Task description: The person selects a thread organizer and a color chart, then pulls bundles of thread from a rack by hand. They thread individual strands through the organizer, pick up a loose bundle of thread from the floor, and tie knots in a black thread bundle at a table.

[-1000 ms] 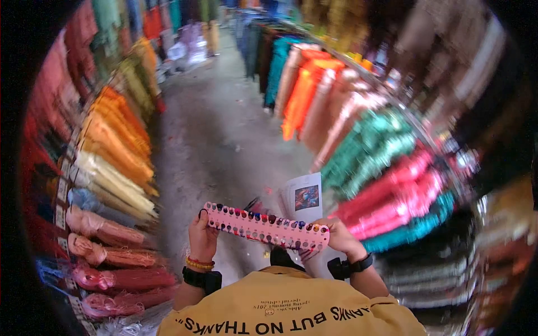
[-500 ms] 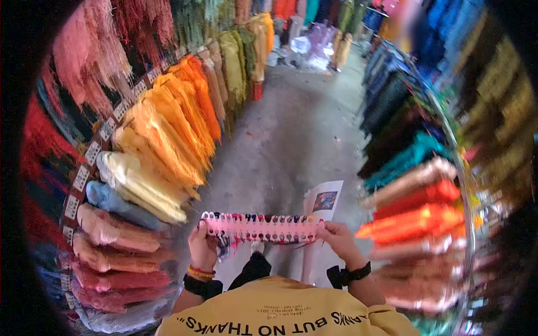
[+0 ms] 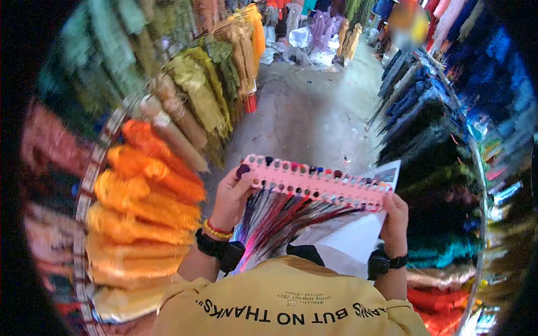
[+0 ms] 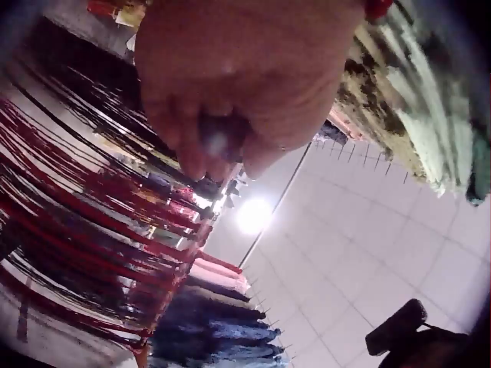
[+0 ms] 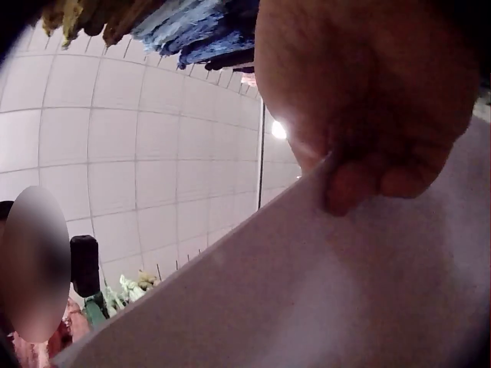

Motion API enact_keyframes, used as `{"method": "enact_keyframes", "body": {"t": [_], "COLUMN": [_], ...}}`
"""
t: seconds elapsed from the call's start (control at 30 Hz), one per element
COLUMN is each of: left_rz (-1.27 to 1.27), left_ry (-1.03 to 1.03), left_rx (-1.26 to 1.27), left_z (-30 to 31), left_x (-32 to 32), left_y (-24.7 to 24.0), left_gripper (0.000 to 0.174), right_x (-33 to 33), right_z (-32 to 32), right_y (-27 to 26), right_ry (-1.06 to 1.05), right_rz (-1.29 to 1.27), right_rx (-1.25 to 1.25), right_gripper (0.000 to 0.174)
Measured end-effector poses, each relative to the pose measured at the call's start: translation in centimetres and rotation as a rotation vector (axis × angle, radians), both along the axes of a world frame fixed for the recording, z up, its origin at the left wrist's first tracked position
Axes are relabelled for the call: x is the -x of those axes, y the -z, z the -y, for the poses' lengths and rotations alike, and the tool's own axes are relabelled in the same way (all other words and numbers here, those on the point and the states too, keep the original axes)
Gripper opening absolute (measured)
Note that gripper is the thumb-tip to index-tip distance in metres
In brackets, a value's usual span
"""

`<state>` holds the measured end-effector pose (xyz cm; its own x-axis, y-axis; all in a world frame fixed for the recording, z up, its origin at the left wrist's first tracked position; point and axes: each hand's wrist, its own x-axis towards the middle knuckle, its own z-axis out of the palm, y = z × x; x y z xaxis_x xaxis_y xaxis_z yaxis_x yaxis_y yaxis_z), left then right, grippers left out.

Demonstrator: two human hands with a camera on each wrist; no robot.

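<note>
A pink thread card [image 3: 319, 182] with two rows of holes spans between both hands in the head view, tilted down to the right. Bundles of dark red, black and grey thread [image 3: 280, 218] hang from it, and red and black strands [image 4: 92, 199] fill the left wrist view. My left hand [image 3: 230, 196] pinches the card's left end, a dark round spot showing by the thumb. Its right end is gripped by my right hand [image 3: 395, 215], which also holds a white paper sheet [image 3: 361, 229] behind the card. That sheet [image 5: 245, 299] covers much of the right wrist view.
Orange yarn skeins [image 3: 148, 207] hang on the left rack, with olive ones [image 3: 199, 92] beyond. Blue and black skeins [image 3: 420, 95] line the right rack under a curved metal rail [image 3: 476, 173]. A concrete aisle [image 3: 297, 112] runs between, with plastic bags [image 3: 300, 38] at its far end.
The racks have slid past towards me, orange skeins now lower at left. Both hands have lifted the card higher in the view, and its hanging threads show more plainly.
</note>
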<state>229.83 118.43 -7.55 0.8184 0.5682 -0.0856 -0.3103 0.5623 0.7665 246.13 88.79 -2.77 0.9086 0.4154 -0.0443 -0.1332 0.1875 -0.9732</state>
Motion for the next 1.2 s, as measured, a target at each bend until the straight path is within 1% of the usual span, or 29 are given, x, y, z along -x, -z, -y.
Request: {"method": "enact_keyframes", "body": {"t": [0.03, 0.1, 0.13, 0.17, 0.2, 0.23, 0.27, 0.3, 0.4, 0.5, 0.53, 0.63, 0.67, 0.7, 0.77, 0.8, 0.87, 0.9, 0.93, 0.97, 1.0, 1.07, 1.1, 1.17, 1.2], "left_rz": [0.023, 0.053, 0.059, 0.082, 0.020, 0.066, 0.029, -0.002, -0.047, -0.231, -0.211, -0.191, -0.122, -0.139, -0.092, -0.082, -0.053, -0.055, -0.061, -0.067, -0.095, -0.006, 0.032, 0.009, -0.006], "left_ry": [0.036, 0.086, 0.103, 0.114, 0.096, 0.108, 0.098, 0.086, -0.022, -0.382, -0.401, -0.201, -0.162, -0.098, -0.089, -0.058, 0.012, 0.065, 0.114, 0.157, 0.227, 0.284, 0.303, 0.270, 0.252], "left_rx": [-0.022, -0.056, -0.066, -0.091, -0.068, -0.061, -0.106, -0.141, -0.180, -0.360, -0.420, -0.592, -0.510, -0.707, -0.596, -0.578, -0.552, -0.534, -0.519, -0.501, -0.537, -0.448, -0.399, -0.379, -0.364], "left_z": [-1.1, -3.5, -4.8, -6.6, -9.3, -10.5, -12.0, -13.4, -18.4, -23.1, -25.2, -29.6, -30.4, -32.4, -34.6, -35.5, -36.0, -37.2, -37.8, -38.1, -39.1, -40.9, -41.7, -42.5, -42.9], "left_x": [-3.6, -10.0, -13.0, -16.6, -22.6, -25.7, -28.4, -31.0, -38.3, -45.7, -48.3, -58.8, -62.5, -66.5, -74.4, -78.5, -87.7, -89.9, -93.5, -96.5, -99.6, -106.4, -109.5, -115.6, -118.5], "left_y": [-0.4, 0.0, 0.6, 0.2, -0.9, -1.2, -1.7, -2.1, -2.2, 0.1, 1.9, 3.0, 0.8, 0.0, -2.2, -2.1, -1.4, -2.0, -2.2, -2.3, -1.8, -0.8, -0.4, -1.5, -1.9], "left_gripper": [0.016, 0.017, 0.018, 0.018, 0.019, 0.019, 0.022, 0.025, 0.033, 0.040, 0.035, 0.027, 0.021, 0.021, 0.019, 0.019, 0.019, 0.017, 0.016, 0.015, 0.014, 0.013, 0.013, 0.012, 0.011], "right_x": [-2.8, -10.0, -14.0, -18.1, -25.0, -28.2, -31.3, -34.3, -44.2, -52.9, -56.2, -65.2, -67.8, -69.9, -74.3, -77.5, -83.8, -84.9, -87.4, -89.8, -92.7, -99.1, -102.4, -109.2, -112.5], "right_z": [-1.5, -3.3, -3.9, -5.3, -8.8, -9.9, -11.6, -13.3, -19.0, -24.7, -26.2, -29.7, -31.8, -33.6, -36.6, -36.7, -35.7, -36.6, -37.5, -37.8, -38.0, -39.7, -40.6, -41.6, -42.4], "right_y": [-0.3, 0.6, 1.3, 0.9, 0.6, 0.0, -0.7, -0.7, -0.3, -0.1, 0.4, 1.3, 0.8, 0.2, -0.6, -0.6, 0.1, -0.4, -0.4, 0.0, 0.5, 0.5, 0.6, 1.1, 0.8], "right_ry": [0.093, 0.049, -0.037, -0.044, -0.049, -0.047, -0.099, -0.104, -0.131, -0.093, -0.088, -0.078, -0.063, -0.042, 0.035, 0.064, 0.109, 0.126, 0.195, 0.220, 0.237, 0.272, 0.248, 0.269, 0.229], "right_rz": [-0.029, -0.036, -0.026, 0.000, 0.015, 0.024, 0.002, 0.000, 0.001, 0.031, 0.048, 0.103, 0.110, 0.107, 0.101, 0.088, 0.115, 0.128, 0.132, 0.132, 0.137, 0.138, 0.161, 0.088, 0.075], "right_rx": [-0.005, -0.074, -0.091, -0.074, -0.080, -0.051, -0.090, -0.099, -0.116, -0.122, -0.114, -0.097, -0.123, -0.115, -0.121, -0.115, -0.133, -0.132, -0.118, -0.112, -0.103, -0.104, -0.098, -0.098, -0.145], "right_gripper": [0.023, 0.027, 0.028, 0.028, 0.028, 0.028, 0.027, 0.027, 0.028, 0.030, 0.031, 0.032, 0.031, 0.030, 0.029, 0.025, 0.023, 0.022, 0.021, 0.021, 0.021, 0.022, 0.022, 0.022, 0.022]}}
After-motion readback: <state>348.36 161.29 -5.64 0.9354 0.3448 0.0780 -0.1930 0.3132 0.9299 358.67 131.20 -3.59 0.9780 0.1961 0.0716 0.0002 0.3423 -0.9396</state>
